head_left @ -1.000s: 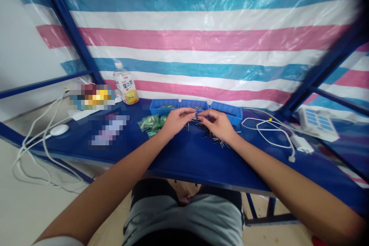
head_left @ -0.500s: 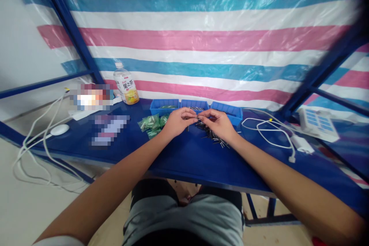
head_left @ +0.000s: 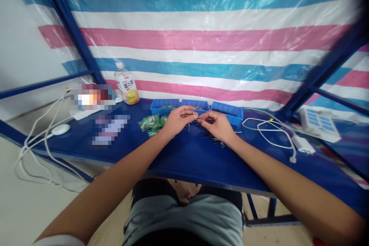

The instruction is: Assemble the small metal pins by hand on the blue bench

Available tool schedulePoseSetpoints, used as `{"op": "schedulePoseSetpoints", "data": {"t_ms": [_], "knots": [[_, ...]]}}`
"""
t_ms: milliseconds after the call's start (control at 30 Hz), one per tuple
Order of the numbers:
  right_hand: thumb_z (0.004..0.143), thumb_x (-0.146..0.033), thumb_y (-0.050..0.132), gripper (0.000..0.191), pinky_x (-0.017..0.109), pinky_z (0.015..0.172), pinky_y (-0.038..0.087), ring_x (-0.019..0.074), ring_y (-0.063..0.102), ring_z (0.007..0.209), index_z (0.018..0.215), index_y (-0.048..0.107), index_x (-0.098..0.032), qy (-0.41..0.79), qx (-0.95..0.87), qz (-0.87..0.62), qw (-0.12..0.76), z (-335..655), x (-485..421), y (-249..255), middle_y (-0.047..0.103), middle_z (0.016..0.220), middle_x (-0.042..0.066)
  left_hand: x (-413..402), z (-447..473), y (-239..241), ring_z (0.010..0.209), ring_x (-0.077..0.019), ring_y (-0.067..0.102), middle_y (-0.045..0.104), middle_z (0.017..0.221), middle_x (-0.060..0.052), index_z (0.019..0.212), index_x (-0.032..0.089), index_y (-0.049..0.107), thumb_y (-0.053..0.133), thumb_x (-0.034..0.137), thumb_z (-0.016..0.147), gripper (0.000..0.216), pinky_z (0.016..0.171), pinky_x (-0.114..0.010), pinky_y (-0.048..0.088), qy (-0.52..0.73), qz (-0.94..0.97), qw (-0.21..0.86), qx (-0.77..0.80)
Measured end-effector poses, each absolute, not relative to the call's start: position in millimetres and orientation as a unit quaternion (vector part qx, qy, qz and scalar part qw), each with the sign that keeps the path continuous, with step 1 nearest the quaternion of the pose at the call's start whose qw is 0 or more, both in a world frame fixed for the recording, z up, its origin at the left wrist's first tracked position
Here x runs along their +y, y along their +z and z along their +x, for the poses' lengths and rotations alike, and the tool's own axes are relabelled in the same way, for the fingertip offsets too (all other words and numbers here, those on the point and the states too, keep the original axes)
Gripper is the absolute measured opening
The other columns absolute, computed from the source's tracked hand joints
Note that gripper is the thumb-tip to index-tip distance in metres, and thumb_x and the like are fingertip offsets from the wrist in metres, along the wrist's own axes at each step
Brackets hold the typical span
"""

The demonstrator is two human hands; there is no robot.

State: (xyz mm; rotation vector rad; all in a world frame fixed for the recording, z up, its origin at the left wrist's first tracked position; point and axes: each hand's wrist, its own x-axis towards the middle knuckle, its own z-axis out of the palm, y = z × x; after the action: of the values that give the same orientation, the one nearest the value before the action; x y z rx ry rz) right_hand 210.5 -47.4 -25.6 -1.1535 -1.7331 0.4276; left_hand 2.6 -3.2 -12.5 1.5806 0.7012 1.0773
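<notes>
My left hand (head_left: 179, 122) is closed, with thumb and fingertips pinching a thin silver rod (head_left: 195, 114). Close against it, my right hand (head_left: 218, 126) is pinched too, its fingertips at a small thin part that I cannot make out clearly. Beneath and beside the right hand lies a pile of thin black rods with silver ends (head_left: 219, 140), partly covered by that hand. Left of my left hand are green plastic bags (head_left: 150, 123) with small pale pieces in them. Behind both hands stand a left blue bin (head_left: 157, 110), a middle blue bin (head_left: 203, 103) and a right blue bin (head_left: 236, 119).
On the blue table (head_left: 184, 161), a drink bottle (head_left: 128, 88) stands at the back left. A white mouse-shaped object (head_left: 60, 129) and cables lie at the left. To the right are a coiled white cable (head_left: 263, 142), a plug adapter (head_left: 302, 144) and a white power strip (head_left: 319, 125).
My hands stay at the same place over the table. The fingertips have drawn slightly apart, and a thin silver rod now shows at my left fingertips.
</notes>
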Motion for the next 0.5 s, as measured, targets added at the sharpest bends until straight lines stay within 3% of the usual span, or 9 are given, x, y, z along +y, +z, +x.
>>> {"op": "schedulePoseSetpoints", "data": {"t_ms": [267, 500], "knots": [[0.093, -0.044, 0.071, 0.024, 0.032, 0.068, 0.054, 0.0205, 0.071, 0.074, 0.089, 0.077, -0.021, 0.172, -0.726, -0.471, 0.470, 208.3, -52.0, -21.2, 0.078, 0.084, 0.004, -5.3, 4.3, -11.5, 0.108, -0.0267, 0.075, 0.078, 0.118, -0.015, 0.125, 0.015, 0.070, 0.089, 0.039, 0.078, 0.056, 0.104, -0.045, 0.055, 0.435, 0.670, 0.532, 0.279], [0.096, -0.047, 0.068, 0.027, 0.032, 0.070, 0.055, 0.0210, 0.071, 0.079, 0.098, 0.077, -0.022, 0.225, -0.728, -0.446, 0.470, 211.6, -47.4, -28.1, 0.078, 0.089, 0.004, -4.5, 4.8, -12.9, 0.109, -0.0277, 0.073, 0.079, 0.117, -0.012, 0.108, 0.016, 0.081, 0.086, 0.043, 0.080, 0.039, 0.101, -0.042, 0.056, 0.415, 0.679, 0.523, 0.307]]}}
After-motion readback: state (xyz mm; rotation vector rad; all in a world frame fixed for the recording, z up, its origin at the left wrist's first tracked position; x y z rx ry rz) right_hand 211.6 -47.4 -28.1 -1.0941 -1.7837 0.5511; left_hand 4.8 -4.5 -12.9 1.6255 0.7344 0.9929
